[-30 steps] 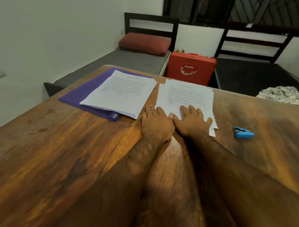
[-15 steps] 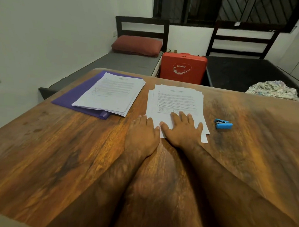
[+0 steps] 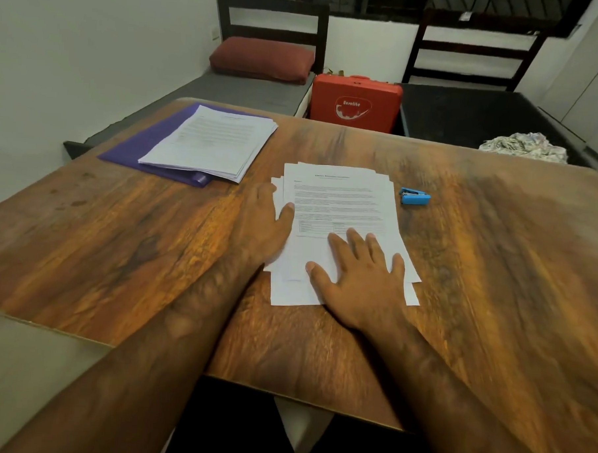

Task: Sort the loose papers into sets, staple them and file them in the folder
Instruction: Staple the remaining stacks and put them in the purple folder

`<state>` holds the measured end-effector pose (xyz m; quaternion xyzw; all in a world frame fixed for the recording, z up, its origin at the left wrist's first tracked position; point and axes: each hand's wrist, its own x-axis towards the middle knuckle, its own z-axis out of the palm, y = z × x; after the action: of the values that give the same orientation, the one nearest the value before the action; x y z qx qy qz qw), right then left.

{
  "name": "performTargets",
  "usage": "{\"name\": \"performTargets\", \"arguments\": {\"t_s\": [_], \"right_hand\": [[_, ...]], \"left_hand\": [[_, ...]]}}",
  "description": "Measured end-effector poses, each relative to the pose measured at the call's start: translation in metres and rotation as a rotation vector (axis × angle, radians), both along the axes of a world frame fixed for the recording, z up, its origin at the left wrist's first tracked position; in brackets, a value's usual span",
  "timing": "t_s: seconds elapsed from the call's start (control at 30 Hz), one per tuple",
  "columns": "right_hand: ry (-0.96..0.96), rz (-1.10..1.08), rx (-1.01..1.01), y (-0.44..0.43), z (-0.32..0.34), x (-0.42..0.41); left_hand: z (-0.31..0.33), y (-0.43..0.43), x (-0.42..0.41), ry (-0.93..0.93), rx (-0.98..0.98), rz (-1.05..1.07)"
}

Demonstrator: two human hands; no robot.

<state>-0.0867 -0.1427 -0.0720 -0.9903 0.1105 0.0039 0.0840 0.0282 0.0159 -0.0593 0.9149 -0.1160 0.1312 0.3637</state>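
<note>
Our right hand (image 3: 360,283) lies flat, fingers spread, on the near end of the loose papers (image 3: 340,200). Our left hand (image 3: 263,224), also flat, has slid from beside it to the pile's left edge, so we judge squaring-up begins. On the tabletop (image 3: 119,239) we count one loose pile, one blue stapler (image 3: 414,196) just right of it, and one farther stack (image 3: 212,140) on one purple folder (image 3: 150,141).

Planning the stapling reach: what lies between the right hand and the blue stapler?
Head view: only the loose papers the right hand rests on, then bare table before the stapler.
</note>
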Motion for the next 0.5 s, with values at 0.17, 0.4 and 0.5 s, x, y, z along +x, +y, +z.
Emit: {"name": "performTargets", "arguments": {"t_s": [0.17, 0.4, 0.5], "right_hand": [[0.016, 0.013, 0.004, 0.006, 0.002, -0.056], [0.037, -0.009, 0.048, 0.010, 0.013, -0.079], [-0.025, -0.029, 0.078, 0.011, 0.024, -0.068]], "left_hand": [[0.001, 0.002, -0.009, 0.000, 0.040, -0.076], [-0.002, -0.007, -0.020, -0.003, 0.433, -0.170], [-0.007, -0.007, -0.025, -0.027, 0.495, -0.167]]}}
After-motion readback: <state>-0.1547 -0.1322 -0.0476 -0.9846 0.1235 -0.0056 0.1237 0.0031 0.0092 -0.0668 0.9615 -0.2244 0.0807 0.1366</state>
